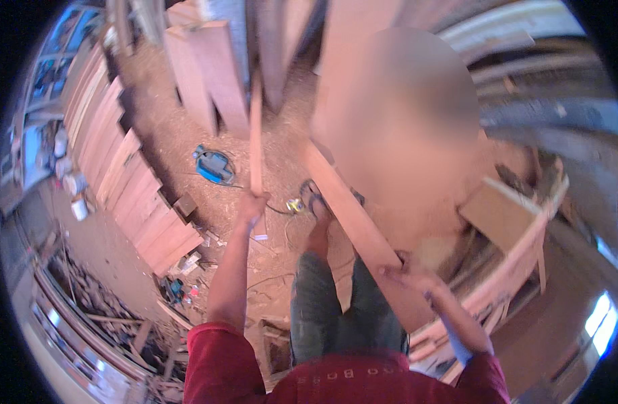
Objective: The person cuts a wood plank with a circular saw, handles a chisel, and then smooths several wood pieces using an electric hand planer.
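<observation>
Much sawdust floor, stacked planks

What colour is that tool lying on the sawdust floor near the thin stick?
Blue, with a darker middle; it shows best in the head view.

My sleeves are deep red, and my trousers a dusty grey-green. The narrow strip of wood in my left hand is reddish-brown; the wide plank under my right hand is the same warm reddish tone — slightly pinker. Boards stacked at the left of the frame are pale pinkish-brown. On the tan sawdust floor, upper left of centre, lies a bright blue power tool — black at its middle.
</observation>
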Action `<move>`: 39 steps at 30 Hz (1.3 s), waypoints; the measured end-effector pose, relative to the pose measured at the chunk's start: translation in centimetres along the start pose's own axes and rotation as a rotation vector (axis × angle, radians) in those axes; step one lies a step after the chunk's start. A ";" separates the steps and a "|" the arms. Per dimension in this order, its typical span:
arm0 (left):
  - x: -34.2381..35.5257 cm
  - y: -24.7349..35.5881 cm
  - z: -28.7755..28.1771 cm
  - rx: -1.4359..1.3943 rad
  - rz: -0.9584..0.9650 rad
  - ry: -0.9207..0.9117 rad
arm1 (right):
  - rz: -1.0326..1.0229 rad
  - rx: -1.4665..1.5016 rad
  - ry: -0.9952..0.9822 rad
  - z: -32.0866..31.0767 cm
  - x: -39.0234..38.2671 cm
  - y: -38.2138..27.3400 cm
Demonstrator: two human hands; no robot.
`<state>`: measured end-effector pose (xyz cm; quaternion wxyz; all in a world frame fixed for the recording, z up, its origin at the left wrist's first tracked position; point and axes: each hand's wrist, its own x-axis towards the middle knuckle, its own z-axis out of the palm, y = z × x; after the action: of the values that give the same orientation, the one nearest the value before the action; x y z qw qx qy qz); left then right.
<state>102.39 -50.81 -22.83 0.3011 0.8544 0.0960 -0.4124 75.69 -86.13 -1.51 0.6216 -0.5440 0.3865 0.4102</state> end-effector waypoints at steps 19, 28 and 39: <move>-37.8 -3.6 -9.2 -0.497 -0.352 -0.650 | -0.385 0.433 0.744 6.3 -37.1 23.9; -49.9 4.2 -1.0 0.040 -0.026 -0.633 | -0.521 0.870 1.276 13.8 -42.2 45.5; -59.7 16.7 13.8 0.328 0.583 -0.667 | -0.082 1.576 2.095 23.1 -45.8 61.9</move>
<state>62.03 -67.33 23.37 0.2798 0.7029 -0.3162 -0.5725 2.18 -62.81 21.25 0.1896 -0.1068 0.8007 -0.5581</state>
